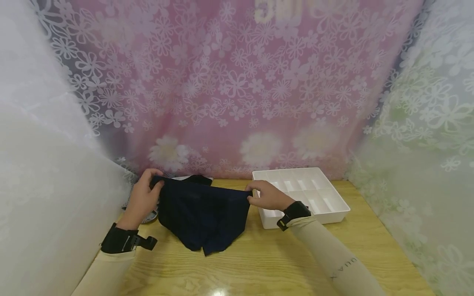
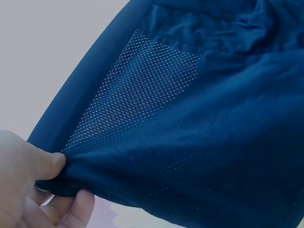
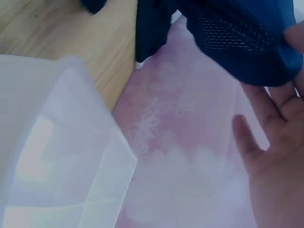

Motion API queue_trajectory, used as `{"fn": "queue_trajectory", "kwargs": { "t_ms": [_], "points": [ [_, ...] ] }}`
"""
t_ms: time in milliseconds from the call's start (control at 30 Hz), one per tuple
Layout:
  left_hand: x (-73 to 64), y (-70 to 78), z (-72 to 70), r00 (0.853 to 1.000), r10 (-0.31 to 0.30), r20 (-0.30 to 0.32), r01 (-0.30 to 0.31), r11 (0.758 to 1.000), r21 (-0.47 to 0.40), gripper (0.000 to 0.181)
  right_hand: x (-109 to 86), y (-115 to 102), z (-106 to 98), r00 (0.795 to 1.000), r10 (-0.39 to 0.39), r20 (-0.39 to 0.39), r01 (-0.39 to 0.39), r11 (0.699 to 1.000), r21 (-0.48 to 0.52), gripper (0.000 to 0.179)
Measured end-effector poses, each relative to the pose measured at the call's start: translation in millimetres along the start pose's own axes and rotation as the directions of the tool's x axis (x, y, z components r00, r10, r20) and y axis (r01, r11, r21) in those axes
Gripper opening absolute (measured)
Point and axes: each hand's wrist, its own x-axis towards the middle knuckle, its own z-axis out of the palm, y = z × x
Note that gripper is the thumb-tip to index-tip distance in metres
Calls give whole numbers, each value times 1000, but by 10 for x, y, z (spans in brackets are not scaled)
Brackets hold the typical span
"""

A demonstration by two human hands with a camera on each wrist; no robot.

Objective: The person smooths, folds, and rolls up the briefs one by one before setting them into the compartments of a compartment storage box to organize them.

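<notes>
Navy boxer briefs point(image 1: 203, 216) hang spread between my two hands, waistband up and legs down, over the wooden table. My left hand point(image 1: 142, 199) pinches one end of the waistband between thumb and fingers. At the other end my right hand point(image 1: 271, 198) pinches the band, near the left side of a white divided tray point(image 1: 331, 218). The left wrist view shows a perforated mesh panel point(image 2: 137, 85) in the fabric beside the thumb. In the right wrist view, some fingers of the right hand point(image 3: 280, 152) extend below the cloth's corner.
Behind the briefs and the left hand lie other clothes, including a black piece point(image 1: 201, 179) and a striped piece point(image 1: 151, 217). A pink flowered curtain point(image 1: 222, 102) closes off the back, and pale sheets point(image 1: 426, 144) hang at both sides.
</notes>
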Motion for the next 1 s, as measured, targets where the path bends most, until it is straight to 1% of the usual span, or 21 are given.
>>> {"fn": "queue_trajectory", "kwargs": {
  "t_ms": [67,100,200,267,333,400,467,500,533,600,667,700,733,767,800,833,867,900,933,967,1000],
  "points": [
    [1,23,-7,1000,5,-13,-5,1000,-22,23,-15,-17,-37,999,-20,-36,22,999,28,11],
    [0,32,-11,1000,2,0,-2,999,-35,23,-22,-26,-56,999,-26,-45,29,998,49,10],
    [-2,54,-37,995,9,99,2,994,-106,25,-42,-67,-110,998,-47,-30,51,984,169,6],
    [-2,59,-61,979,40,200,-7,987,-161,24,-58,-106,-145,998,-55,7,52,969,243,5],
    [-4,57,-92,945,85,315,-17,977,-214,20,-79,-144,-175,996,-60,61,40,957,287,5],
    [-12,53,-134,896,153,417,-37,961,-273,17,-108,-193,-205,991,-61,122,21,952,305,5],
    [-26,46,-187,831,239,502,-58,935,-349,13,-141,-256,-237,979,-73,191,7,945,328,6],
    [-34,41,-218,791,287,541,-57,914,-402,12,-157,-288,-252,970,-82,228,-2,938,347,7],
    [-40,39,-252,745,344,572,-55,886,-461,12,-172,-322,-269,959,-99,265,-6,928,372,8],
    [-47,25,-317,649,453,612,-28,817,-575,17,-201,-385,-302,931,-147,333,-9,905,426,11],
    [-46,3,-363,560,535,633,47,742,-669,22,-223,-439,-336,894,-205,399,-15,875,484,17],
    [-41,-15,-371,520,564,641,91,710,-699,23,-232,-451,-349,874,-224,432,-31,861,508,20],
    [-37,-37,-370,490,574,656,130,696,-706,24,-238,-455,-358,854,-235,464,-51,850,525,23],
    [-34,-66,-356,469,560,683,174,700,-693,24,-240,-450,-356,837,-227,499,-86,845,528,24],
    [-35,-101,-326,453,532,715,204,719,-664,23,-241,-438,-346,822,-196,535,-131,849,511,24],
    [-46,-136,-285,443,484,755,239,748,-620,22,-239,-409,-319,809,-150,568,-177,860,479,23],
    [-62,-174,-227,432,420,798,267,786,-558,21,-236,-374,-281,801,-83,593,-221,880,421,21],
    [-85,-216,-157,431,345,834,281,827,-488,19,-233,-332,-229,798,-8,603,-248,907,340,17],
    [-110,-247,-78,439,262,860,281,869,-408,17,-236,-284,-171,799,68,598,-260,935,240,14],
    [-137,-280,12,452,188,872,275,900,-337,16,-239,-236,-103,802,140,581,-264,955,133,12],
    [-169,-313,104,479,129,868,253,927,-278,14,-243,-191,-36,810,200,551,-257,966,27,10]
  ]
}}
